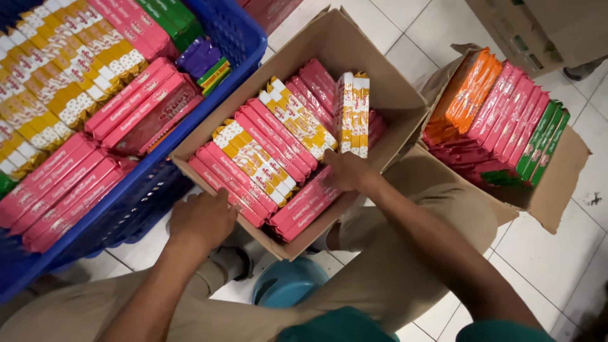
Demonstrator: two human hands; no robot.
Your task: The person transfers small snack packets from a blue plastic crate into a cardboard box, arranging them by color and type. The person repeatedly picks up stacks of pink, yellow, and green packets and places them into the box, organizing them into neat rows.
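Note:
An open cardboard box [354, 47] sits on the tiled floor in front of me, packed with flat pink packets [272, 136] and yellow-and-white packets [250, 158]. A few yellow-and-white packets [354, 114] stand upright near the middle. My left hand [201, 218] rests on the box's near edge, fingers over the pink packets there. My right hand [347, 171] reaches inside the box and presses on a stack of pink packets [304, 206] at the near right corner.
A blue plastic crate [234, 38] at the left holds many pink, yellow, green and purple packets. A second cardboard box [557, 190] at the right holds orange, pink and green packets. A blue stool [285, 285] shows between my knees. Another carton [538, 25] stands at the top right.

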